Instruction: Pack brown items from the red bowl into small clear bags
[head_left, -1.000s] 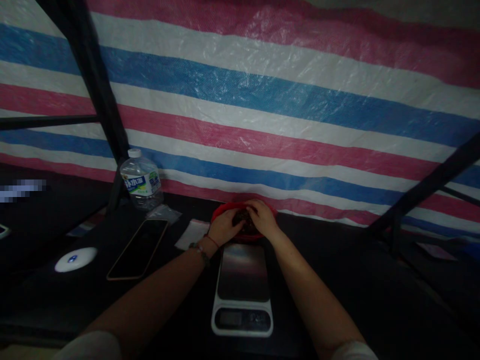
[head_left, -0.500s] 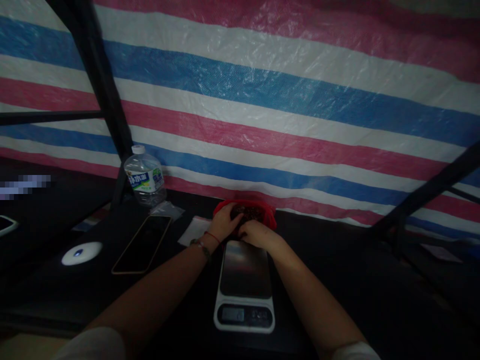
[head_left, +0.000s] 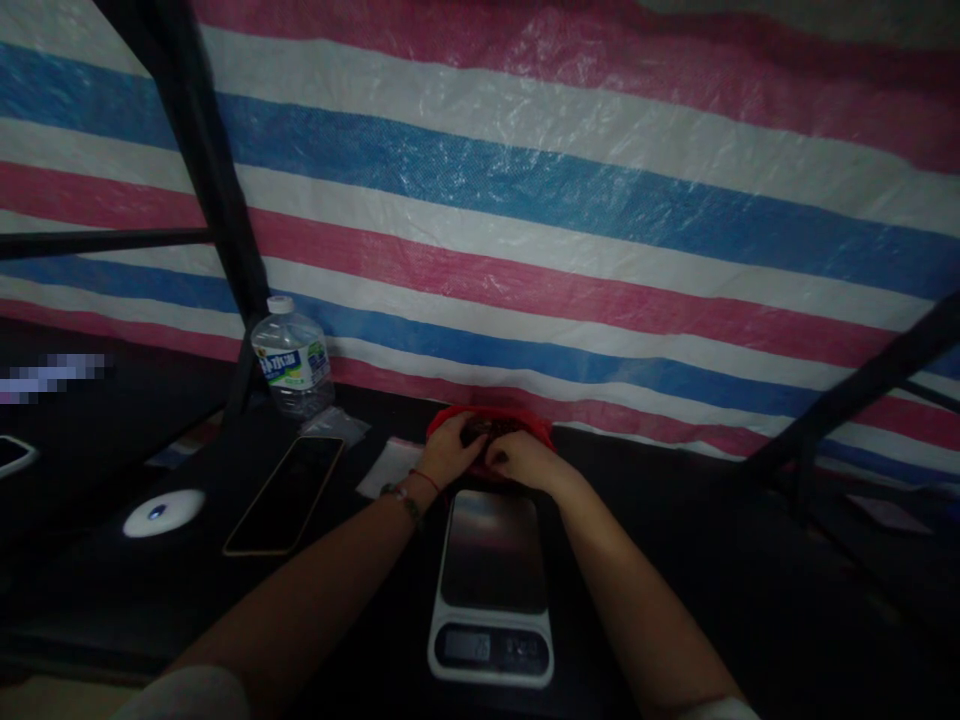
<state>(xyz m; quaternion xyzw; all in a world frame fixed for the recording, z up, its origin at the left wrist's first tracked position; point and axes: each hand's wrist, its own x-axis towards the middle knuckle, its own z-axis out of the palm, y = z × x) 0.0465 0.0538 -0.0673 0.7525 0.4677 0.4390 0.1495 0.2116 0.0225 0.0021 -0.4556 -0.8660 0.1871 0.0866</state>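
A red bag (head_left: pixel 540 427) with dark, small contents (head_left: pixel 501 426) lies at the back of the black table. My left hand (head_left: pixel 448 450) rests over the bag's left side, thumb and fingers apart; its fingertips are partly hidden. On the right side of the bag is my right hand (head_left: pixel 525 458), fingers curled inward over the contents; what they pinch, if anything, is too small to make out. Just in front of both hands stands a white kitchen scale (head_left: pixel 491 590) with a bare metal plate and a lit display whose digits are hard to read.
Left of the scale lie a phone (head_left: pixel 289 497), a white oval object (head_left: pixel 163 512) and a white packet (head_left: pixel 388 466). A clear plastic bottle (head_left: pixel 292 365) and crumpled clear plastic (head_left: pixel 341 428) stand by the black frame post (head_left: pixel 225 220). Striped sheeting (head_left: pixel 525 220) hangs behind.
My right hand has shifted slightly up and to the right within the bag, its fingers drawn back from the contents. My left hand stays at the left side. The scale's display reads differently.
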